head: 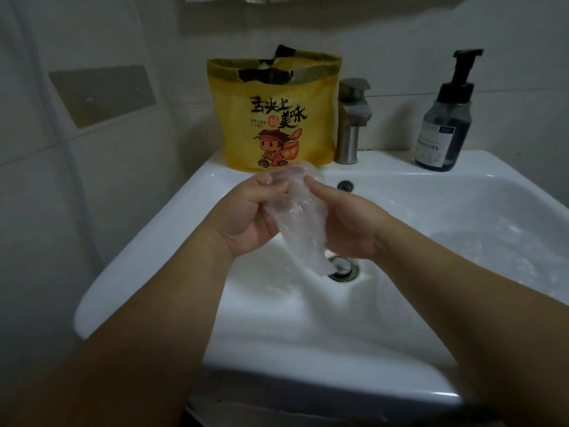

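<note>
Over a white ceramic washbasin [191,211], the 2 hands pinch a crumpled clear plastic bag [295,217] between them: left hand [249,217] and right hand [345,223] grip its upper part, its long axis hanging toward the drain [341,268].

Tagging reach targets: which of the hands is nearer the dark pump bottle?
Right. The right hand holds the clear plastic film over the sink, left of and in front of the pump bottle; the left hand grips the same film farther left.
</note>
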Tool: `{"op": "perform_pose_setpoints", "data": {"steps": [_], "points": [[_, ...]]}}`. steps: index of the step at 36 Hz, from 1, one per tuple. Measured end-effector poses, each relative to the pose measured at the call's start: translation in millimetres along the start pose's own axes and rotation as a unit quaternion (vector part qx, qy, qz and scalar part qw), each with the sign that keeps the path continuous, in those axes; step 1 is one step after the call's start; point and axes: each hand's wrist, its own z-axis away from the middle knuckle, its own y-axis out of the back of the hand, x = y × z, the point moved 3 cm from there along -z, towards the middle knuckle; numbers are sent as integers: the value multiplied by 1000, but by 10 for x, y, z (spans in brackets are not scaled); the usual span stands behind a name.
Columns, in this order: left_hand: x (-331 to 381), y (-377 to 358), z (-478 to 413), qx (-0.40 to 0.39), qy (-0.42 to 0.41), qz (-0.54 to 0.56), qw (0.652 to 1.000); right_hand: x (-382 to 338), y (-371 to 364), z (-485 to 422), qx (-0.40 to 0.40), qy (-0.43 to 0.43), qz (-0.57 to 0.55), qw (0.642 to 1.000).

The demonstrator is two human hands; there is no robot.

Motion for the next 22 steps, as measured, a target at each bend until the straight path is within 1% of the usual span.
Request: {"op": "perform_pose_setpoints", "data": {"steps": [3, 7, 11, 14, 16, 17, 20, 22], "points": [[-22, 79, -12, 50, 18, -30, 998, -98, 52, 22, 40, 66, -62, 995], [-56, 144, -15, 102, 35, -71, 992, -148, 129, 88, 72, 90, -60, 992], [-116, 188, -19, 115, 57, -125, 984, -182, 116, 113, 64, 114, -43, 990], [-132, 184, -6, 113, 61, -163, 978, -147, 94, 103, 32, 90, -23, 995], [-111, 179, -7, 115, 52, -155, 980, -114, 47, 106, 10, 69, -18, 997], [-96, 177, -10, 117, 47, -138, 982, -106, 31, 102, 14, 72, -2, 997], [-34, 154, -26, 110, 23, -70, 991, -129, 55, 102, 90, 112, 63, 988], [-3, 141, -23, 118, 11, -30, 992, -131, 108, 101, 128, 122, 115, 978]]}}
